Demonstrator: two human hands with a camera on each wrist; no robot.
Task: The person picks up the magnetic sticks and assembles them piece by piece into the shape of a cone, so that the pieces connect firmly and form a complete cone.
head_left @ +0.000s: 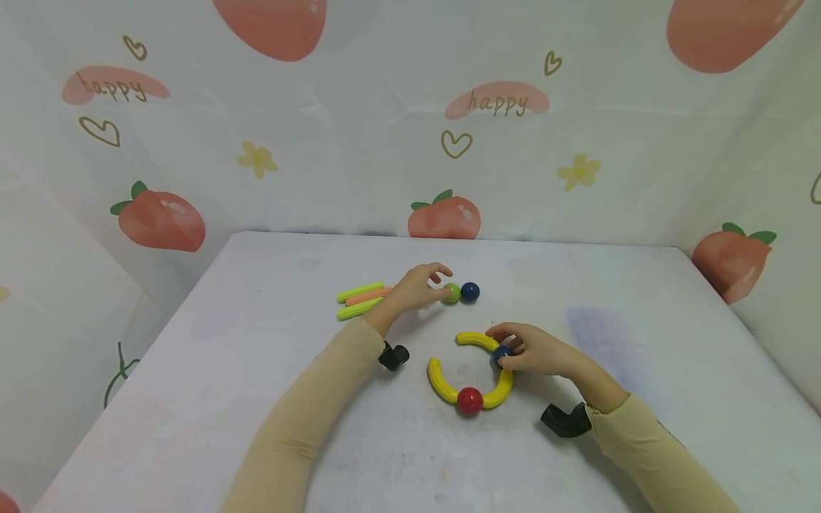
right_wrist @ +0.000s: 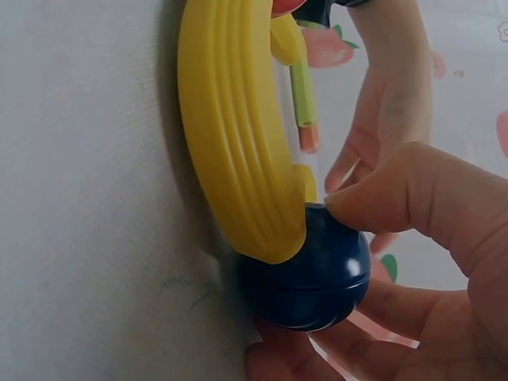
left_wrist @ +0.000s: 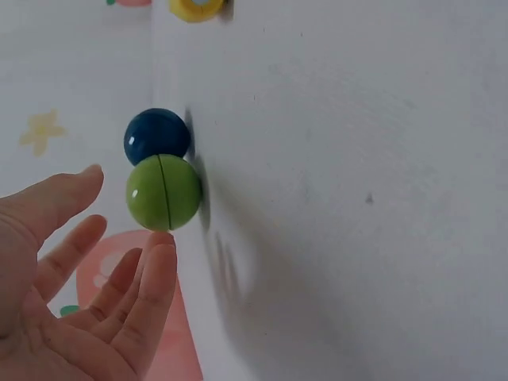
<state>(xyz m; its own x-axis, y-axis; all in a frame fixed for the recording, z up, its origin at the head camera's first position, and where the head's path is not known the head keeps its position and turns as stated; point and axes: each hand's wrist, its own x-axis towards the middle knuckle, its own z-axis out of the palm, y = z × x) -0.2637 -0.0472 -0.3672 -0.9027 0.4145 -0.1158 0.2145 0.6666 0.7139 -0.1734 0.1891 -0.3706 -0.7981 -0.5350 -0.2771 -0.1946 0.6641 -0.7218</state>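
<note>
Nearest, at six o'clock on an unfinished ring, the red ball is sitting on the white table. The left yellow piece is curving from it towards nine, and the lower right yellow piece is bending up through four; each ball is apparently serving as a joint between curved ends. Near two o'clock the right hand is pinching the near blue ball, thumb and fingers clamping on opposite sides, probably to steady it where two yellow ends are meeting. The top yellow piece is arching from there to twelve, leaving a gap around ten-thirty.

Farther out, towards ten, two lime sticks are flanking an orange stick, seemingly kept aside. At eleven the left hand is hovering with fingers apart around the green ball; whether they are touching it, I cannot tell. Just beyond, near twelve, the far blue ball is resting beside the green one.
</note>
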